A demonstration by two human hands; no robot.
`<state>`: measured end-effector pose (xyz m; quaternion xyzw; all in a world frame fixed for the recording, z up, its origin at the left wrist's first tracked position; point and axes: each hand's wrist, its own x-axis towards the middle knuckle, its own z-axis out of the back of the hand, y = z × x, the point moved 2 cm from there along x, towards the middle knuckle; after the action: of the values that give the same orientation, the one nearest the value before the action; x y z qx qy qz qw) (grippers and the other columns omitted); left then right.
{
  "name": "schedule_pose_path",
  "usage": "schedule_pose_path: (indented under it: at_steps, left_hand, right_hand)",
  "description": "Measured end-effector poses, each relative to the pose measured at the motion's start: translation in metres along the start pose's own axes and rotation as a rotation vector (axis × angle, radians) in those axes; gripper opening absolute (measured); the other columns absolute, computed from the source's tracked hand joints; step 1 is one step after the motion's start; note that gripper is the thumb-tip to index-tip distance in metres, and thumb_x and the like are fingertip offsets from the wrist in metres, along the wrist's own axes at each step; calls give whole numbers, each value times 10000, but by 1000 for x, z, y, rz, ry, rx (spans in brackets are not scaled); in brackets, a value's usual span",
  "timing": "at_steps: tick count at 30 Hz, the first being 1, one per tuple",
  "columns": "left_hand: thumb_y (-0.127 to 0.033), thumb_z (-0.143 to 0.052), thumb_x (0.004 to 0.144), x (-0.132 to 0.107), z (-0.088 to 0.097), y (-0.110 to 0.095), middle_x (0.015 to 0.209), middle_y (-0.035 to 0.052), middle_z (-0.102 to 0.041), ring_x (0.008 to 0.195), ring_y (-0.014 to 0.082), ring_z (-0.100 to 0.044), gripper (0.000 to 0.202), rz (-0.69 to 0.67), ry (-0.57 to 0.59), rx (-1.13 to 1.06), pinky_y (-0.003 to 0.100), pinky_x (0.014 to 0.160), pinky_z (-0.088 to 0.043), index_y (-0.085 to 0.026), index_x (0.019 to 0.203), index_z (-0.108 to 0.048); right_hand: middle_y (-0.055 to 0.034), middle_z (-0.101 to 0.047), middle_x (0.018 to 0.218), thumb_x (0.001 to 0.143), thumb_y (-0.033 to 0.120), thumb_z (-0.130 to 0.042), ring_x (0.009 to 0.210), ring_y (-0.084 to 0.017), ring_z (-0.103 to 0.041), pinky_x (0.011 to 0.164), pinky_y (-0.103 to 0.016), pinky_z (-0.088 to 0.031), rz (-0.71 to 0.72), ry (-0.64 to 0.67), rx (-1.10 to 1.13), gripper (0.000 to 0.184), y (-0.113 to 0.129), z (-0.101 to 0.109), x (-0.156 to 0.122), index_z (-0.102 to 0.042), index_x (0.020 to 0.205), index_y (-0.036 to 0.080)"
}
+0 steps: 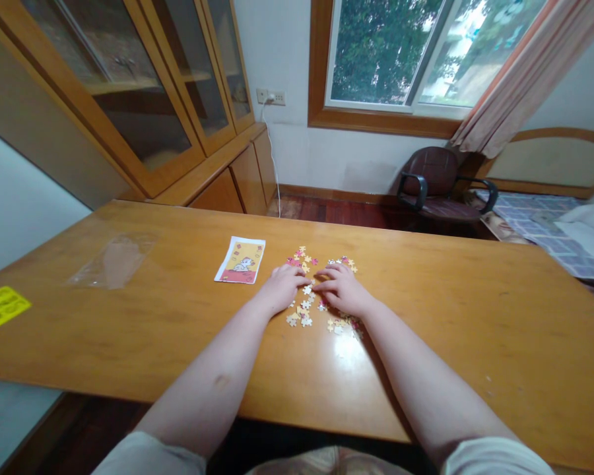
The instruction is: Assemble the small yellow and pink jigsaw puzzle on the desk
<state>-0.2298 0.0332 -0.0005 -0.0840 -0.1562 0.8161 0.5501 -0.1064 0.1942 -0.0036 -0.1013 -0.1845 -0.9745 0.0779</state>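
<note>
Several small jigsaw puzzle pieces (306, 304) in yellow, pink and white lie loose on the wooden table (178, 343). My left hand (281, 289) rests at the left of the pieces, palm down, its fingers stretched toward the middle. Opposite it, my right hand (344, 289) lies over the pieces with its fingers spread. Both sets of fingertips are close to a pale piece between them, and I cannot make out whether they touch it. My palms hide some pieces. Left of my left hand lies a picture card (242, 260) showing a white cartoon animal on yellow and red.
A clear plastic bag (113, 262) lies at the table's left, near a yellow label (2, 309). Behind the table stand a glass-door cabinet (198, 148) and a dark office chair (433, 181). A bed (549, 214) is at the right.
</note>
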Motion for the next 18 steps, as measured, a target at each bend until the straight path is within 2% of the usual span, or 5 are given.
schedule_pose_path:
  at_steps: [4,8,10,14,18]
  left_hand:
    - [-85,-464,837,0,4,-2,1163,20,-632,1099,220,-505,403,27,-50,13,400,976,-382,-311,1075,-697]
    - [-112,-490,830,-2,7,-3,1102,10,-651,1083,222,-518,315,-1,-34,19,405,970,-386,-297,888,-740]
    - [-116,-498,824,-2,8,-4,1081,6,-657,1076,223,-525,302,-10,-21,24,409,966,-387,-295,868,-737]
    - [-166,-490,860,-2,9,-7,1038,31,-664,1039,218,-541,251,20,-58,30,387,938,-409,-254,962,-702]
    - [-285,-517,887,-1,6,-9,1086,50,-650,1036,223,-542,247,17,-34,41,381,929,-416,-258,1076,-674]
  right_hand:
    - [-35,-631,1203,867,238,-549,1174,-256,-426,1038,-481,-304,-27,-9,-13,249,1,-1,0,-738,1017,298]
    - [-59,-553,1328,914,336,-510,1219,-273,-396,1053,-503,-280,-84,-27,-75,312,1,-2,1,-665,1182,297]
    - [-57,-522,1364,913,366,-515,1250,-288,-369,1068,-524,-247,-88,-7,-97,323,2,-3,1,-650,1201,306]
    - [-51,-587,1268,880,351,-577,1222,-265,-399,1077,-498,-239,-119,-20,-84,239,0,-3,1,-696,1075,280]
    - [-55,-619,1215,852,340,-624,1174,-251,-434,1069,-490,-244,-142,-78,-92,230,-6,-4,0,-692,1061,272]
